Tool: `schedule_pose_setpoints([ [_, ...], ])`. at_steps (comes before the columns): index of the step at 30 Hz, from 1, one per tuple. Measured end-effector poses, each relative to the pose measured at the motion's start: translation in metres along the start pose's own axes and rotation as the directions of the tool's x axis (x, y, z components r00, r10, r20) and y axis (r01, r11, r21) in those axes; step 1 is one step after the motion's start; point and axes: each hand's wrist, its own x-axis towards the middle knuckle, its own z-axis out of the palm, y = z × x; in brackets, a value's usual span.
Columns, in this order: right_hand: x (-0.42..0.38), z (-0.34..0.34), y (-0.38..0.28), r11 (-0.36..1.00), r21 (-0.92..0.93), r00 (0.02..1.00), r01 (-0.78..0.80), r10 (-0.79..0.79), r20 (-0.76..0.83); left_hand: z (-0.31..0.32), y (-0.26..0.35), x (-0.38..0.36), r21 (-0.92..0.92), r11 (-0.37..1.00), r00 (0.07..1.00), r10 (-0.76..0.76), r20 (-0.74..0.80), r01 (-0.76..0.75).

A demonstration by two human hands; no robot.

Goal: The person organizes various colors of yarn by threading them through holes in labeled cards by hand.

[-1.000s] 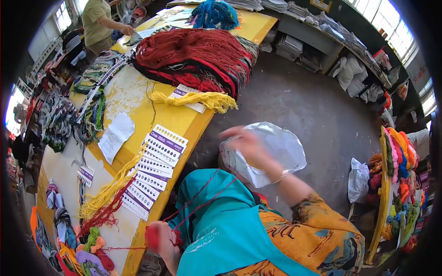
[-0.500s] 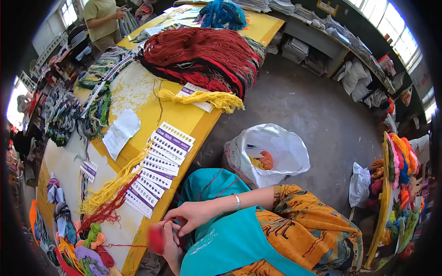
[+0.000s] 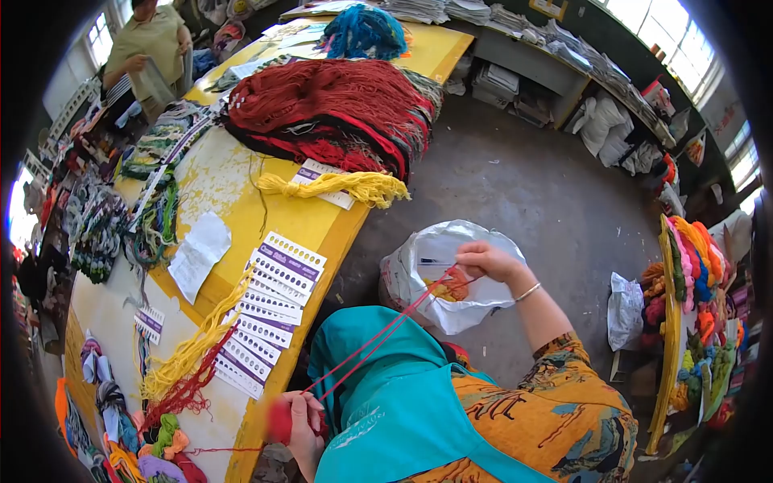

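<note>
Small coloured skeins (image 3: 133, 451) crowd the lower left of the table (image 3: 229, 181), whose yellow top has worn, pale patches. At the upper left, a person (image 3: 153, 44) in a pale top holds cloth. Near the left centre lie a crumpled paper (image 3: 200, 253) and fanned cards (image 3: 278, 310), loose yellow and red strands beside them. At the bottom, by the table edge, the left hand (image 3: 304, 431) has its fingers closed on a blurred red ball (image 3: 280, 420). A big dark-red bundle (image 3: 330, 109) fills the upper centre. Red thread (image 3: 390, 326) stretches up to the right hand (image 3: 491, 262), its fingertips pinched together on it over an open white sack (image 3: 398, 274) on the grey floor (image 3: 515, 189). Hanks hang from a yellow-edged rack (image 3: 670, 346) at right.
</note>
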Motion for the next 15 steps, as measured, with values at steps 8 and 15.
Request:
schedule_pose_setpoints([
  [8, -0.079, -0.111, -0.011, 0.76, -0.646, -0.005, 0.071, -0.648, -0.762, 0.01, -0.003, 0.0, 0.122, 0.99, 0.98, -0.087, 0.18, 0.065],
  [15, -0.029, 0.083, -0.067, 0.629, -0.513, 0.49, 0.584, -0.777, -0.395, 0.017, -0.008, 0.002, 0.213, 0.976, 0.98, 0.009, 0.201, -0.053],
])
